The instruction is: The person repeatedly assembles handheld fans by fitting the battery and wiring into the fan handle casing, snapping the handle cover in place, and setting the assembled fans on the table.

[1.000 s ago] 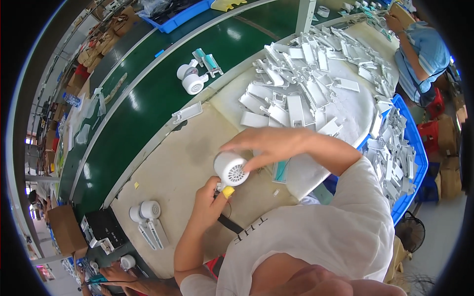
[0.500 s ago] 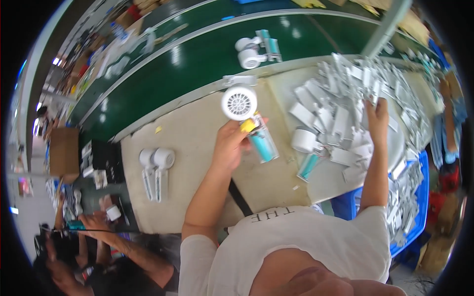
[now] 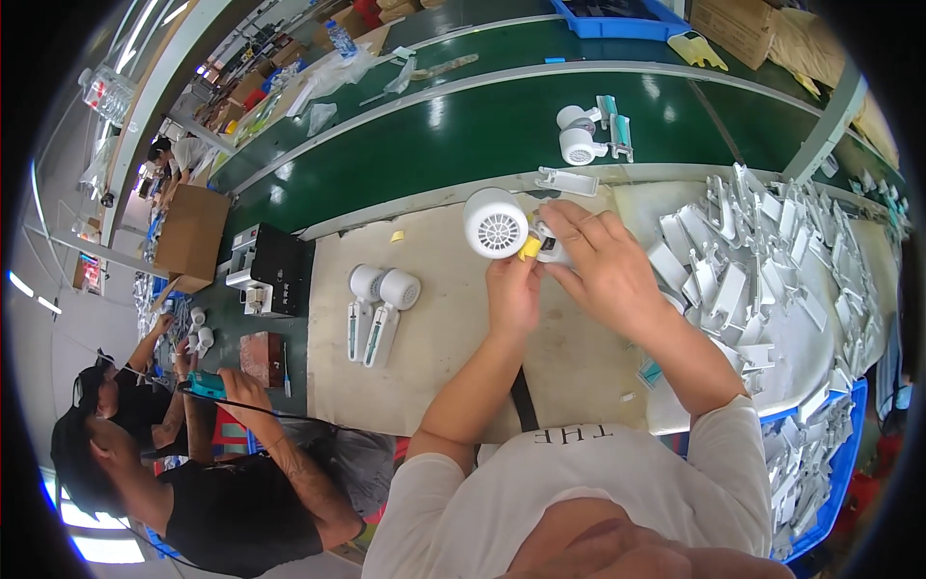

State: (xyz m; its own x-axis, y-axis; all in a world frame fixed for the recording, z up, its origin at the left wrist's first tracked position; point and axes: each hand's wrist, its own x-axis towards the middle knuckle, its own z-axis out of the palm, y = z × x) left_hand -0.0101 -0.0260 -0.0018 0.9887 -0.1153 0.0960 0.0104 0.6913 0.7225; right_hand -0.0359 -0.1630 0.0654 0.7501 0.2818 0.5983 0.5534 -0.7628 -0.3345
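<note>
In front of me, a white handheld fan (image 3: 496, 224) with a round slotted grille is held up over the beige mat. My left hand (image 3: 514, 289) is closed round its lower part, beside a yellow piece (image 3: 530, 248) under the head. My right hand (image 3: 606, 265) meets it from the right, thumb and fingers closed over a white plastic handle shell (image 3: 552, 249) at the fan's handle. That hand hides most of the shell and handle. Partly covered by my right forearm, another fan's teal cylinder (image 3: 650, 372) shows on the table.
White handle shells (image 3: 719, 280) lie heaped at right, above a blue crate (image 3: 837, 482) of more. Two fans (image 3: 384, 289) rest on the mat at left; others (image 3: 581, 145) sit on the green conveyor (image 3: 424, 145). At left, a co-worker holds a teal power screwdriver (image 3: 204, 385).
My right hand has left the heap of shells and come over to the fan in my left hand. The whole view has swung, shifting the table rightward.
</note>
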